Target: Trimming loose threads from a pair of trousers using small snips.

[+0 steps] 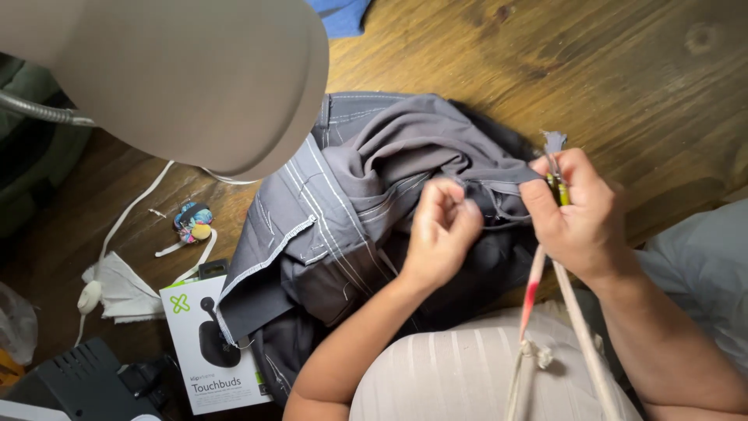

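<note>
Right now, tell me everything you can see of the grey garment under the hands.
The grey garment is a dark grey woven fabric, with paler grey panels and white contrast stitching in double rows. It lies crumpled and folded on the wooden floor, one overlocked raw edge toward the white box. The left hand pinches a fold near its middle. The right hand grips its far right edge together with a thin yellow-green tool. A small frayed grey scrap sticks up above those fingers.
</note>
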